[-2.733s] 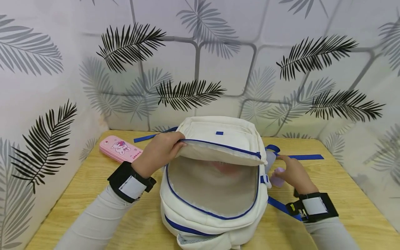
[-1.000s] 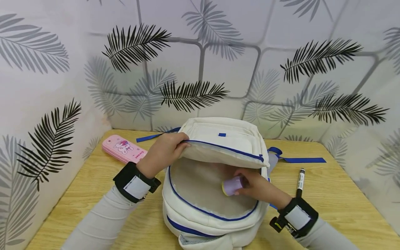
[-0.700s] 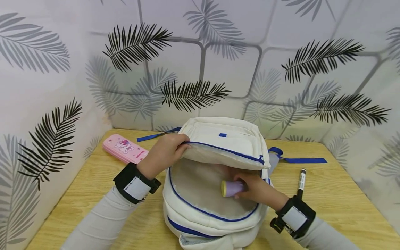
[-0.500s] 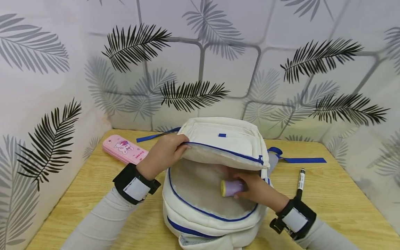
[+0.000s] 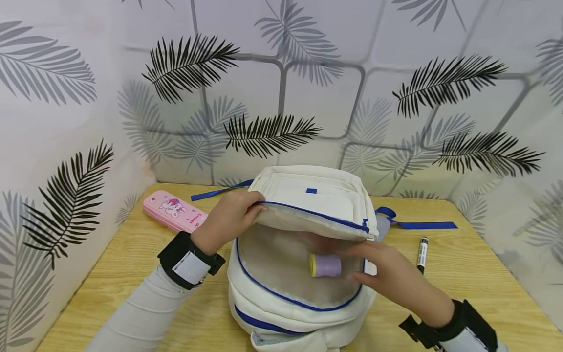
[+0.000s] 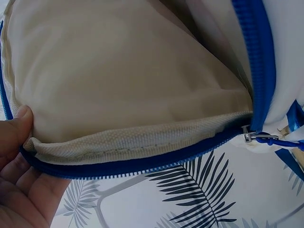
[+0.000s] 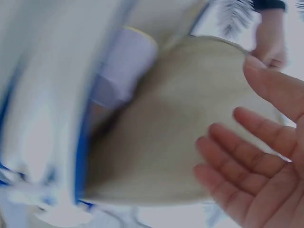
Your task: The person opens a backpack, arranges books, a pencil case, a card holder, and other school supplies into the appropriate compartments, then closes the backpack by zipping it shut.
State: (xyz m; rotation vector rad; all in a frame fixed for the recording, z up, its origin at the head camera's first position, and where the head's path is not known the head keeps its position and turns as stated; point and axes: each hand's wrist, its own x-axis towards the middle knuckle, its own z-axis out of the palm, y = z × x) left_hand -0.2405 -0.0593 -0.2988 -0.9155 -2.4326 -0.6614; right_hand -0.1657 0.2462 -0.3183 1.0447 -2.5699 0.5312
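The left hand (image 5: pixel 228 217) is pinching the backpack flap (image 5: pixel 308 220), which, slipping, could be falling onto the spread, empty right hand (image 5: pixel 393 271).

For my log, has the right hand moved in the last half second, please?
Yes: against the backpack, the right hand has shifted right, away from the purple cylinder.

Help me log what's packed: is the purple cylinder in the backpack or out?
In. The purple cylinder lies inside the open white backpack, and the right hand is apart from it.
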